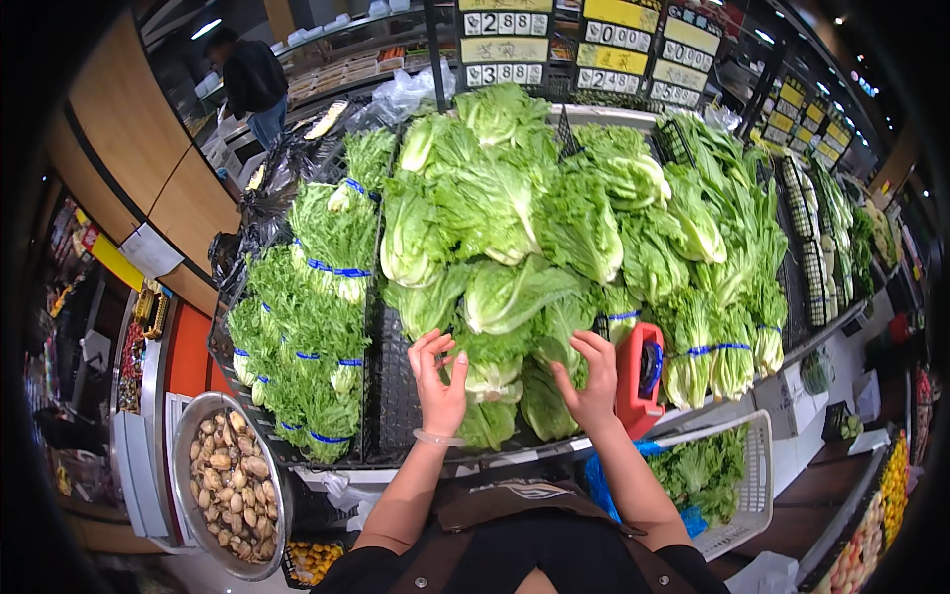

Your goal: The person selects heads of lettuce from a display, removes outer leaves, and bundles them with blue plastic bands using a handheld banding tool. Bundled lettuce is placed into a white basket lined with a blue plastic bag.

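Observation:
My left hand (441,382), with a translucent bangle (439,438) at the wrist, hovers over the front of a black plastic crate (390,386). Its fingers are apart and hold nothing. My right hand (591,380) is spread likewise, its palm turned inward. Between the two hands lie leafy lettuce heads (490,367), their pale stem ends towards me. A larger lettuce head (512,293) rests just beyond my fingertips. Whether any finger touches a leaf I cannot tell. To the right of my right hand stands a red tape dispenser (640,379) holding a roll of blue tape (652,367).
Greens bundled with blue tape (304,356) fill the left side; taped leafy bunches (716,349) lie right. A metal bowl of shellfish (234,482) stands lower left. Below the display's right edge is a white basket (757,475) with loose leaves. A person (256,82) stands far back left.

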{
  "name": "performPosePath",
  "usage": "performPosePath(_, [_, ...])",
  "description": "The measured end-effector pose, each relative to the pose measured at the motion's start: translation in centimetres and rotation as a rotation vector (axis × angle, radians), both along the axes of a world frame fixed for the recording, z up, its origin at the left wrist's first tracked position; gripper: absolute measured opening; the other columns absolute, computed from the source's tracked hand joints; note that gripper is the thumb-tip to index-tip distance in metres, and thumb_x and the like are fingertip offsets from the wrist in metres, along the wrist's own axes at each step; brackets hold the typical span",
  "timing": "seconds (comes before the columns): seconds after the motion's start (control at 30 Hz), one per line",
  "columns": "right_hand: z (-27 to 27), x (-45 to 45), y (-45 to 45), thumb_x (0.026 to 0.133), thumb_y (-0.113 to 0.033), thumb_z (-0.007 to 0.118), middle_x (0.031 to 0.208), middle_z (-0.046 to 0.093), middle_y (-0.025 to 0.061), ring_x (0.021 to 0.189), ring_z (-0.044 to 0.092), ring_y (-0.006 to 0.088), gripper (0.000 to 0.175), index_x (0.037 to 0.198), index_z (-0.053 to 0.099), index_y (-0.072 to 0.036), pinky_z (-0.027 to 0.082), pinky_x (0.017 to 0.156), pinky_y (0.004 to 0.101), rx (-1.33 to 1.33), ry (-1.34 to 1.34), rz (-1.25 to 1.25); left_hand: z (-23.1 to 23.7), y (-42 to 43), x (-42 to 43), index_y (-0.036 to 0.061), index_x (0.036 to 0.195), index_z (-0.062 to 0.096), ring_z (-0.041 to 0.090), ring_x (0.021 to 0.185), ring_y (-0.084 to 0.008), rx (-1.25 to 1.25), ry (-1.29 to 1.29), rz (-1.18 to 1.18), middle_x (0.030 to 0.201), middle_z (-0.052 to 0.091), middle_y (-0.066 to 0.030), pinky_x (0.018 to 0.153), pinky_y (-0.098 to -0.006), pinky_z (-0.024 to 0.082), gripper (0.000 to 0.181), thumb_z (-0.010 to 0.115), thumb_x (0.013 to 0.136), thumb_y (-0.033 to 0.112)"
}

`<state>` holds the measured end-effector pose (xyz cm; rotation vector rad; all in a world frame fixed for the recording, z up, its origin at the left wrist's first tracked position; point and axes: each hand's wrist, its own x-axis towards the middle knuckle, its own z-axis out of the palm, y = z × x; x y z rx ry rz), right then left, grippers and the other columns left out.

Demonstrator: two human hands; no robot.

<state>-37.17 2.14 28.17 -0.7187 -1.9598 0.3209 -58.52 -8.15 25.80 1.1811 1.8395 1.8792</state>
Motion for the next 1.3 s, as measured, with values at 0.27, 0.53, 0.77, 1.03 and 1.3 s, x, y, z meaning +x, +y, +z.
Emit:
performPosePath(0.27, [2.2, -13.3, 10.0, 0.073, -0.020, 0.088, 0.162, 0.029, 0.0174, 0.150, 0.025, 0.0450, 0.093, 0.153, 0.040, -0.017, 0.028, 0.120, 0.0560, 0.203, -0.384, -0.085, 1.6, 3.1, -7.1, 0.0016, 0.129, 0.052, 0.058, 0.116, -0.0239, 0.032, -0.036, 0.117, 0.140, 0.043, -0.0129, 0.098, -0.0367, 0.048, 0.037, 0.066, 0.094, 0.005])
performPosePath(0.53, [5.2, -13.1, 19.0, 0.065, -0.033, 0.094, 0.157, 0.042, 0.0107, 0.147, 0.035, 0.0359, 0.107, 0.156, 0.039, -0.018, 0.032, 0.120, 0.0548, 0.101, -0.558, -0.206, 6.5, 10.5, -15.7, 0.0029, 0.129, 0.052, 0.057, 0.116, -0.0247, 0.134, 0.165, 0.144, 0.139, 0.045, -0.0133, 0.099, -0.0379, 0.047, 0.038, 0.067, 0.094, 0.008])
performPosePath(0.77, [9.0, -5.1, 23.7, 0.071, -0.030, 0.092, 0.133, 0.061, 0.0189, 0.122, 0.060, 0.0284, 0.091, 0.144, 0.045, -0.003, 0.048, 0.106, 0.0414, -0.626, 0.126, 0.016, 11.7, 25.3, -19.6, 0.0003, 0.125, 0.053, 0.058, 0.116, -0.0334, 0.182, 0.513, 0.013, 0.124, 0.055, -0.0176, 0.099, -0.0402, 0.048, 0.044, 0.072, 0.089, 0.018])
performPosePath(1.03, [7.7, -5.3, 23.2, 0.070, -0.055, 0.087, 0.139, 0.054, 0.0294, 0.138, 0.045, 0.0419, 0.106, 0.142, 0.043, 0.008, 0.036, 0.116, 0.0502, -0.433, -0.113, -0.308, 11.4, 43.4, -17.1, 0.0208, 0.159, 0.026, 0.026, 0.149, -0.0428, -0.450, 1.412, -0.058, 0.164, 0.023, -0.0143, 0.114, -0.0504, 0.043, 0.115, 0.092, 0.066, 0.025])
performPosePath(1.3, [6.3, -8.0, 18.0, 0.060, -0.029, 0.092, 0.148, 0.047, 0.0116, 0.142, 0.044, 0.0330, 0.077, 0.126, 0.055, -0.010, 0.015, 0.121, 0.0690, 0.165, -0.590, -0.051, 15.6, 47.3, -24.5, 0.0174, 0.161, 0.025, 0.033, 0.149, -0.0383, -0.508, 0.890, -0.519, 0.160, 0.033, -0.0228, 0.124, -0.0447, 0.031, 0.136, 0.102, 0.048, 0.025])
